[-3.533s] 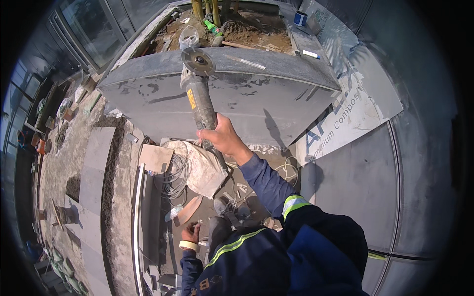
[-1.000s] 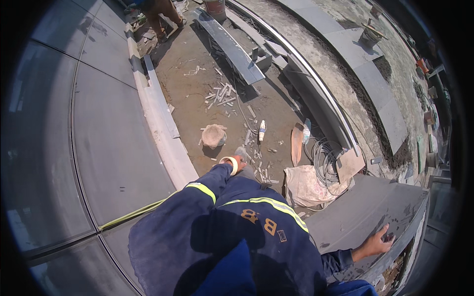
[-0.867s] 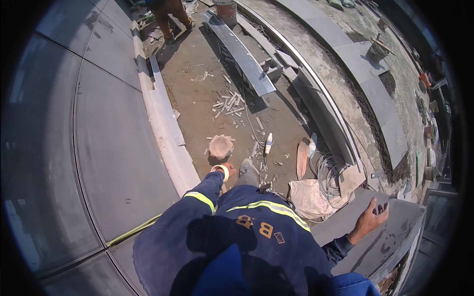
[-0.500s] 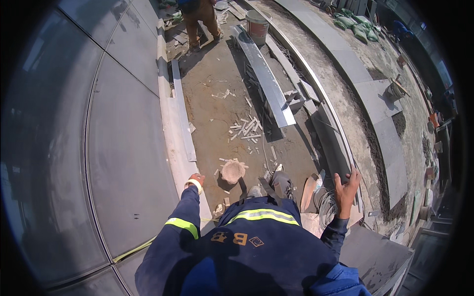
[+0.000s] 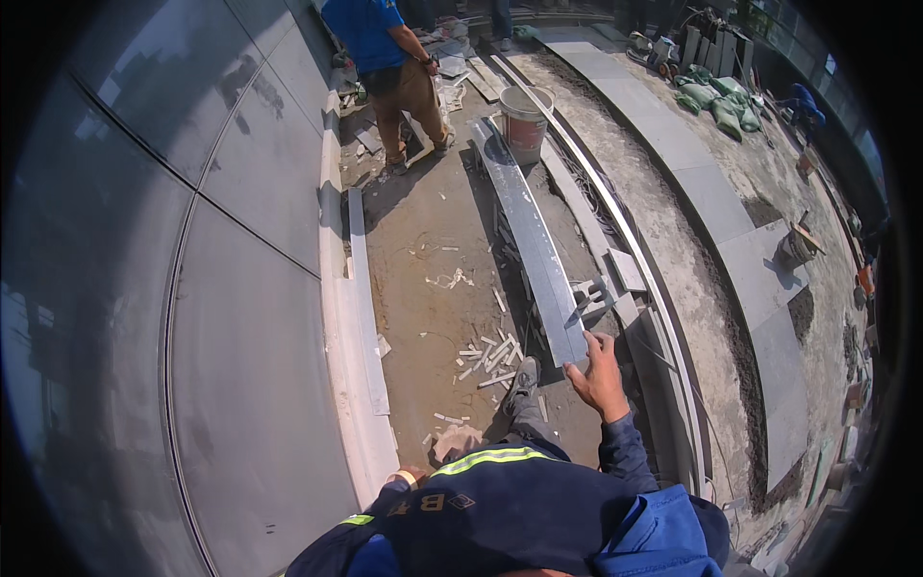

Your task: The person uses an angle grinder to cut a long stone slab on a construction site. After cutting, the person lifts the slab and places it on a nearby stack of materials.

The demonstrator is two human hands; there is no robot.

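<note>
My right hand (image 5: 598, 370) reaches forward, fingers spread, and touches the near end of a long narrow grey stone strip (image 5: 527, 231) that lies on the dirt ground and runs away from me. My left hand (image 5: 408, 476) is low at my side against the white curb (image 5: 351, 385). Only its wrist with an orange band shows, so its grip is hidden. My dark blue jacket with reflective stripes (image 5: 519, 500) fills the lower edge. My shoe (image 5: 522, 378) stands just left of the strip's end.
A person in a blue shirt and brown trousers (image 5: 389, 67) stands at the far end near a white bucket (image 5: 524, 120). Small white offcuts (image 5: 486, 351) litter the ground. Large grey panels (image 5: 221, 288) rise on the left. Curved paving slabs (image 5: 760, 279) and green sacks (image 5: 713, 96) lie to the right.
The view has swung round toward the far end of the site. My right hand has left the big slab on the right and come forward onto the end of the long strip.
</note>
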